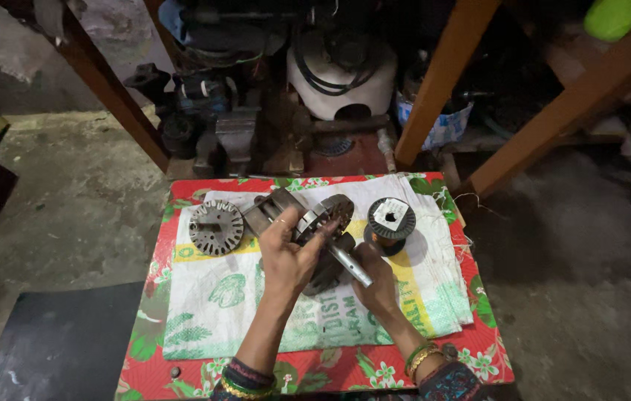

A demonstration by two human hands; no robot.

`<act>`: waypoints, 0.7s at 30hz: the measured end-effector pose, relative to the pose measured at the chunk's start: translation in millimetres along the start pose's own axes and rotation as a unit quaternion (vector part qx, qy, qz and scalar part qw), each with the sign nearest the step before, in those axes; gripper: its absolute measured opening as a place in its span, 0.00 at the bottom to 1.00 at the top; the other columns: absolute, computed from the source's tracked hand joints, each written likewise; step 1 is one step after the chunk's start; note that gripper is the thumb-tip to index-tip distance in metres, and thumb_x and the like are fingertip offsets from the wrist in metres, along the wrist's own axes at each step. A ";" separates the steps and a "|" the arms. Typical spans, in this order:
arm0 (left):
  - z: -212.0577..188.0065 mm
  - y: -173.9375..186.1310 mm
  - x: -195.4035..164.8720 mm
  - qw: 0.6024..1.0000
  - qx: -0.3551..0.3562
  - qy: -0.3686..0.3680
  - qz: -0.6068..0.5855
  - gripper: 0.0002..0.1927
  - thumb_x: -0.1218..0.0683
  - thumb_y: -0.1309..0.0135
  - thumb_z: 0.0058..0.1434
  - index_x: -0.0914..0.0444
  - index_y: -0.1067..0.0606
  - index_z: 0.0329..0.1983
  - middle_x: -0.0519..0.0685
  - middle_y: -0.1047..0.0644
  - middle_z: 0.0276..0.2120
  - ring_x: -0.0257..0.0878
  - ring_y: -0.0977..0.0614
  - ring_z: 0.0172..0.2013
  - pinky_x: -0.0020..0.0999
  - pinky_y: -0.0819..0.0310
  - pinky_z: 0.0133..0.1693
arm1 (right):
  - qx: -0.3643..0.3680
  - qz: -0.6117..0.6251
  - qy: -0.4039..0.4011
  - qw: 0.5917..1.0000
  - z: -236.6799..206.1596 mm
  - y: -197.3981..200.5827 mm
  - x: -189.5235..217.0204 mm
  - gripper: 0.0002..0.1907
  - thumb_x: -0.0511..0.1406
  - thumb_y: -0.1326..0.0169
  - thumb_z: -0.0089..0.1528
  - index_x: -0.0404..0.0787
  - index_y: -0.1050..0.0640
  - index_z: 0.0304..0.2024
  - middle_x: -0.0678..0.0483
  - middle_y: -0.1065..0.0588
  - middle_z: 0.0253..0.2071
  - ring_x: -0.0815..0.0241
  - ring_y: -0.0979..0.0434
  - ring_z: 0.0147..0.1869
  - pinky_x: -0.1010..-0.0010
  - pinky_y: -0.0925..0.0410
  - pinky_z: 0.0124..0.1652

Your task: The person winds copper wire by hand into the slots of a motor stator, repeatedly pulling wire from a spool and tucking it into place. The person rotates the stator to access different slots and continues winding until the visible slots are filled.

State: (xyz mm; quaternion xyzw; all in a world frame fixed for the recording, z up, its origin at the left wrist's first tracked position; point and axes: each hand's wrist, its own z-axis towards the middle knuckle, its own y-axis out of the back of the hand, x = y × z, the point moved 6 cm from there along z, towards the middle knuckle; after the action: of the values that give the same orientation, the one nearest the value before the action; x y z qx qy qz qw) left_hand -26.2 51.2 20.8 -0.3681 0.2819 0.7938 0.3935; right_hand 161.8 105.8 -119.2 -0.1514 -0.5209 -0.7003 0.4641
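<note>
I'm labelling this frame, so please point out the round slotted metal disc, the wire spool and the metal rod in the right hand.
Round slotted metal disc point(216, 227): head view, its flat face.
Dark wire spool point(391, 218): head view, top flange.
Silver metal rod point(350, 265): head view, mid-shaft.

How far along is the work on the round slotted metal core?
Done: nothing finished is visible; a second slotted core lies apart with bare slots. In hand: the left hand steadies the core, the right hand holds a metal tube against it. Left: the wire spool stands untouched on the white sack.
</note>
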 end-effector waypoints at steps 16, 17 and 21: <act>-2.2 0.8 -5.1 0.999 0.010 -0.034 -0.017 0.12 0.60 0.36 0.54 0.67 0.26 0.37 0.50 0.21 0.30 0.37 0.20 0.30 0.30 0.25 0.36 | 0.022 0.009 -0.036 0.999 2.4 1.0 8.4 0.15 0.27 0.49 0.49 0.40 0.27 0.39 0.43 0.23 0.37 0.35 0.22 0.43 0.49 0.31 0.37; -1.8 1.0 -5.2 0.999 0.014 -0.041 -0.014 0.12 0.60 0.36 0.54 0.68 0.26 0.38 0.50 0.21 0.30 0.38 0.19 0.31 0.31 0.25 0.36 | 0.020 0.010 -0.035 0.999 2.2 1.5 9.3 0.14 0.28 0.48 0.50 0.41 0.27 0.39 0.43 0.23 0.37 0.35 0.22 0.42 0.49 0.31 0.37; 0.4 2.3 -7.2 0.996 0.019 -0.090 0.004 0.14 0.60 0.35 0.54 0.68 0.25 0.41 0.53 0.21 0.33 0.43 0.18 0.34 0.33 0.24 0.38 | 0.020 0.014 -0.049 0.999 3.1 2.4 8.0 0.11 0.31 0.46 0.52 0.41 0.27 0.38 0.44 0.23 0.36 0.36 0.22 0.42 0.50 0.31 0.37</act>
State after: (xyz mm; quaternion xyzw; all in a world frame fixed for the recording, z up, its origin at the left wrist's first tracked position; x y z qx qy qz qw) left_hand -25.2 47.3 27.1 -0.2861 0.2617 0.8200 0.4211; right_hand 158.8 104.5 -110.9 -0.1831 -0.5545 -0.6752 0.4508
